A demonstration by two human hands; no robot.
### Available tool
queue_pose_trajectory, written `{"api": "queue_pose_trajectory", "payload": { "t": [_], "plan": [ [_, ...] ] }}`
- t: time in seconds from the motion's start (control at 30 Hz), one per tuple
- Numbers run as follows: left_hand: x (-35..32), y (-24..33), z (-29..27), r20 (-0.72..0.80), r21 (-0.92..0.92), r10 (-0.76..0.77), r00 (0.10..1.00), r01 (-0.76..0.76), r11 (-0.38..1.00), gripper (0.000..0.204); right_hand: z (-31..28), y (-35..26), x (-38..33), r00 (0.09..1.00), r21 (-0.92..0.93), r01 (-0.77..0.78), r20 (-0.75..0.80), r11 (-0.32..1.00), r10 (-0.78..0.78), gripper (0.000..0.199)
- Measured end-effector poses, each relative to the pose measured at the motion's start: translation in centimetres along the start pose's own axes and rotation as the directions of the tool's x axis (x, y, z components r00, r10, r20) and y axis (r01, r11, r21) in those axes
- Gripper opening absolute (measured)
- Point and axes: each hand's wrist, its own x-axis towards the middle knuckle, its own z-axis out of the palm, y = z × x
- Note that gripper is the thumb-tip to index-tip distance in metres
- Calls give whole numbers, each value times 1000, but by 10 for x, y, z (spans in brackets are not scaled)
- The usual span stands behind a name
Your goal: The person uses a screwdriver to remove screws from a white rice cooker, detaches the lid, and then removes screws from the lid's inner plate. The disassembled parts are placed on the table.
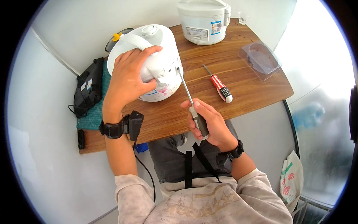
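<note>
White cooker is on the left part of the wooden counter, next to a green mat; whether it is tilted, I can't tell. L hand holds it from the left, w/ fingers and thumb spread wide over the handle side. R hand is closed around the grey grip of a driver, in front of the counter's near edge. Its thin shaft goes up and a bit left, w/ the tip at the cooker's right side, approx. at a small dark spot; if it is touching or just beside, I can't tell.

A 2nd driver, w/ red-white stripes and a black dotted part, lies alone right of the cooker, its shaft toward the far edge. Close to the far edge stands another cooker, also white, w/ a blue label on its front. A small clear cup is at the far right corner, and a clear plastic tray lies by the right edge. At the left edge, a black case w/ a cable rests partly on the mat. A smaller black item is at the near left corner. Both wrists wear black straps, e.g. the left one w/ a box and cable.
</note>
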Motion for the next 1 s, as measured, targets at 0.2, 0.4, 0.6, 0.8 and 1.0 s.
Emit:
{"api": "queue_pose_trajectory", "payload": {
  "t": [0.2,0.4,0.6,0.8,1.0],
  "plan": [
    [-1,0,1,-1,3,-4,1000,4,1000,71,6,4,2,1000,30,-16,17,999,16,38],
    [-1,-1,1,-4,19,3,1000,-3,1000,72,8,6,3,1000,31,-15,25,999,14,37],
    [-1,-1,2,-11,22,4,1000,-4,1000,72,6,6,5,999,19,-13,40,1000,12,36],
    [0,-1,2,-23,16,11,1000,-11,1000,71,7,6,5,999,-4,-14,41,1000,14,36],
    [0,-2,0,-2,-20,-7,1000,7,1000,71,3,-7,5,998,-223,40,62,974,-27,35]
  ]
}}
